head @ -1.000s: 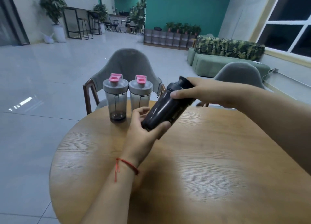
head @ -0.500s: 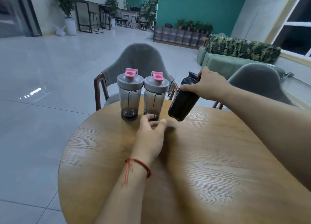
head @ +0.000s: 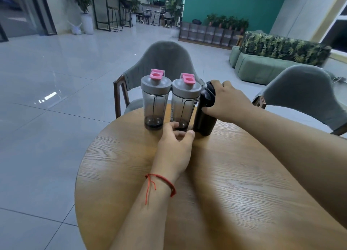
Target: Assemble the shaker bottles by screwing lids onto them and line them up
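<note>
Black shaker bottle (head: 203, 112) now down on table (head: 234, 184) at far edge, nearly upright (half second ago you held it tilted in air), just right of two clear bottles (head: 185, 107). Your right hand (head: 225, 101) clamped round its lidded top, hiding much of lid. Left hand (head: 175, 146) loosely curled at middle bottle's base; touching or not, cannot tell.

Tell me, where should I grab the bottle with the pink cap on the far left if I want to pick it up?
Probably around the clear middle of the far-left bottle, coming from its left. It stands upright at the table edge, and that side is open. The second pink-capped bottle crowds its right side, and the left hand sits near the front. The lid is wider, so fingers would catch beneath it.
</note>
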Demonstrator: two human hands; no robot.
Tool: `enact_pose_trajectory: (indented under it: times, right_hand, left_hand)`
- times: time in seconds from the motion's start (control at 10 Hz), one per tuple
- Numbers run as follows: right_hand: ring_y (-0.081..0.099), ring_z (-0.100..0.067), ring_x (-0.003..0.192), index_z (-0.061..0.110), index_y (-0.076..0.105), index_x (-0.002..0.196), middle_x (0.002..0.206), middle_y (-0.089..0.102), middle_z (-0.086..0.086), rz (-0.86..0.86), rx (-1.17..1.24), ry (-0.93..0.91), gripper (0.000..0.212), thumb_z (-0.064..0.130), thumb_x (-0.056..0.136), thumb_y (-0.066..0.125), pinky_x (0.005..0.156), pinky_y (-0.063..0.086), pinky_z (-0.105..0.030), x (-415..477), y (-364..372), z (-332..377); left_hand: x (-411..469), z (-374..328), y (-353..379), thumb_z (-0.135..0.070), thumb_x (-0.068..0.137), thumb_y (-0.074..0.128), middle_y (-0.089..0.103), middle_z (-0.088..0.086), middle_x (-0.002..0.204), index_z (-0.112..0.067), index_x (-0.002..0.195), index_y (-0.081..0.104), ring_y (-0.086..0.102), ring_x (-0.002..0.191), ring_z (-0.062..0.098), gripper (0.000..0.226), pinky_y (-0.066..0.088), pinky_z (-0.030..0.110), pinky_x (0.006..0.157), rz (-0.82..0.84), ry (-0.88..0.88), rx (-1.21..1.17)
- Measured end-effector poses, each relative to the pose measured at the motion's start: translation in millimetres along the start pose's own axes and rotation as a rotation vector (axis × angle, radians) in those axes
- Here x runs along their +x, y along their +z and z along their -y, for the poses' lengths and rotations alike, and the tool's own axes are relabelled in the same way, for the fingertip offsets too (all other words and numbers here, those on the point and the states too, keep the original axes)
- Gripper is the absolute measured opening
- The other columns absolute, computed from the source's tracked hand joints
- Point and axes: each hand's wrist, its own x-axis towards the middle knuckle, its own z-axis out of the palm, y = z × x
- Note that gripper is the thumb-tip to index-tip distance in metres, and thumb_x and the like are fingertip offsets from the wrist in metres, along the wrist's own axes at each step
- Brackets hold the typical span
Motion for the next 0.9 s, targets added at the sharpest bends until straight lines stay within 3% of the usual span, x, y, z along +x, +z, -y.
enact_pose_trajectory:
  times: [0.1,0.4,0.6,0.7,0.9]
  right_hand:
    - [0.062,-0.046,0.116,0.020,0.045,0.150,0.128,0.058,-0.018,0.014,0.053,0.009,0.079,0.048,0.084,0.078,0.083,0.043,-0.039,2,0,-2]
    - [0.062,-0.044,0.119,0.022,0.043,0.155,0.133,0.058,-0.018,0.017,0.097,0.028,0.084,0.048,0.086,0.082,0.085,0.044,-0.039,4,1,2]
    - [0.062,-0.047,0.120,0.027,0.027,0.166,0.143,0.053,-0.019,0.028,0.104,0.039,0.102,0.048,0.085,0.084,0.087,0.047,-0.042,-2,-1,0]
    - [0.061,-0.048,0.125,0.030,0.008,0.173,0.153,0.046,-0.021,0.039,0.077,0.040,0.123,0.046,0.082,0.088,0.092,0.052,-0.048,-14,-13,-4]
    - [0.063,-0.047,0.123,0.028,0.007,0.172,0.158,0.043,-0.020,0.037,-0.012,0.063,0.122,0.051,0.082,0.086,0.089,0.053,-0.046,-55,-63,-35]
  left_hand:
    - [0,1,2,-0.038,0.106,0.070,0.067,-0.020,0.110,-0.026,0.148,0.052,0.060,0.096,-0.009,0.047,0.048,0.020,0.079,-0.006,0.004,0.014]
    - [-1,1,3,-0.036,0.108,0.068,0.064,-0.022,0.106,-0.027,0.150,0.050,0.056,0.089,-0.012,0.047,0.043,0.012,0.074,0.007,0.003,0.059]
    - [-4,-3,3,-0.038,0.108,0.067,0.065,-0.022,0.106,-0.027,0.152,0.049,0.056,0.092,-0.011,0.049,0.043,0.014,0.075,0.023,0.011,0.080]
    - [-5,-7,8,-0.039,0.108,0.067,0.064,-0.022,0.105,-0.026,0.152,0.049,0.056,0.094,-0.010,0.050,0.046,0.025,0.082,0.033,0.026,0.105]
    - [-35,-34,15,-0.038,0.107,0.069,0.068,-0.017,0.115,-0.027,0.150,0.053,0.064,0.106,-0.001,0.047,0.052,0.032,0.098,0.074,0.149,0.195]
